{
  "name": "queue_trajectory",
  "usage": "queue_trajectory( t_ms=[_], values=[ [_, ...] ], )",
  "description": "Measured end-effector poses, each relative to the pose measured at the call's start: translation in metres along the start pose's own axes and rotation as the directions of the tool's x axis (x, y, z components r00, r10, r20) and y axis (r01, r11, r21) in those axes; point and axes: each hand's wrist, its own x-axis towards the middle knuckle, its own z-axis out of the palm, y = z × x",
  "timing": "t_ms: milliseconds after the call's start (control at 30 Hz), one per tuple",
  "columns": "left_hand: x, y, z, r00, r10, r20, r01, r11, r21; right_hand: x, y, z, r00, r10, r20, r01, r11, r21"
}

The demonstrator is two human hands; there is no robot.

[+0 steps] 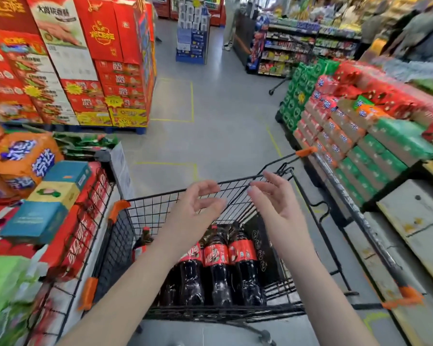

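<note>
Cola bottles [218, 265] sit low in the black wire cart [160, 196], right under the arms. Above them the left hand [198, 208] and right hand [273, 203] hover near each other, fingers loose, holding nothing. Red cartons [105, 46] tower left of the aisle and drink cases [360, 138] are stacked right.

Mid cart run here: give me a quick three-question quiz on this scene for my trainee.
1. True or false: the left hand grips the cart rim.
2. What lies in the cart? A) cola bottles B) green boxes C) towels
3. Fill in: the right hand holds ____.
Key: 1 false, it hovers above the cart; 2 A; 3 nothing.
</note>
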Motion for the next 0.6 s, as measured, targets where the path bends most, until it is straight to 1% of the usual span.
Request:
queue_trajectory(
  t_ms=[100,267,367,467,600],
  values=[
    [0.022,-0.012,0.0,0.999,-0.047,0.023,0.048,0.998,-0.037,0.017,0.01,0.005,0.999,0.042,-0.007,-0.042,0.999,-0.012],
    [0.055,-0.028,0.008,0.994,-0.101,0.041,0.102,0.994,-0.032,0.05,0.033,0.004,0.994,0.107,-0.005,-0.107,0.994,-0.028],
    [0.067,-0.034,0.017,0.989,-0.138,0.047,0.138,0.99,0.001,0.07,0.05,0.001,0.99,0.144,0.01,-0.143,0.989,-0.032],
    [0.08,-0.044,0.027,0.984,-0.173,0.033,0.172,0.985,0.031,0.092,0.071,-0.002,0.982,0.184,0.032,-0.183,0.982,-0.043],
    [0.096,-0.061,0.047,0.97,-0.242,-0.002,0.242,0.97,0.022,0.119,0.102,-0.013,0.964,0.254,0.078,-0.248,0.965,-0.08]
  ],
)
